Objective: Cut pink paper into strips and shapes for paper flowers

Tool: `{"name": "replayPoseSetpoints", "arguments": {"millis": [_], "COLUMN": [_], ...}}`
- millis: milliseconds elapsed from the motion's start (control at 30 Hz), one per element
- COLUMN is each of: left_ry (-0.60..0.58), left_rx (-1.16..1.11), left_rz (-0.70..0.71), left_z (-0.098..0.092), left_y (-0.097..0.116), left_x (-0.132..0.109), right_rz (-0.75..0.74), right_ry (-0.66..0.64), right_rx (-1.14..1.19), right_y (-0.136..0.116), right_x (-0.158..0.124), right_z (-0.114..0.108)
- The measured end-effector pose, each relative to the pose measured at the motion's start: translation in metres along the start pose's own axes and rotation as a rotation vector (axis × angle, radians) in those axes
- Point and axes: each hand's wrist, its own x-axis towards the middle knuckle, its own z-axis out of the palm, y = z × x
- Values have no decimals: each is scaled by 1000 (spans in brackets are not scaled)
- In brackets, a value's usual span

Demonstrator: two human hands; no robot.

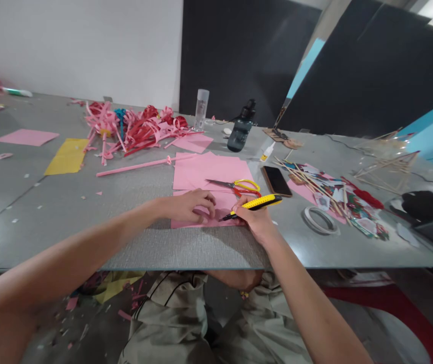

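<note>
My one view comes from my head, facing forward and down across the table (140, 247). It looks from above my legs (171, 318), near enough that my arms (311, 293) run in from the lower edges, with my left hand (193, 203) and right hand (254, 218) around mid-frame. It reaches wide, up to the wall (87, 45) behind.

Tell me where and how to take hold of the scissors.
Take the scissors by the yellow loop, probably from above and the far right: they lie with blades pointing left and loops at the right end. The right hand, holding the yellow cutter, crowds the near side.
</note>
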Motion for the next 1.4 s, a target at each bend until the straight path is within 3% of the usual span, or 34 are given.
{"name": "replayPoseSetpoints", "arguments": {"millis": [567,1400], "left_ry": [-23,-23], "left_rx": [-20,-22], "left_rz": [-6,-18], "left_z": [2,1], "left_y": [-4,-1], "left_x": [-1,-1], "right_rz": [73,77], "right_ry": [98,60], "right_rx": [75,90], "right_y": [-8,-5], "right_x": [-4,-5], "right_z": [-4,-20]}}
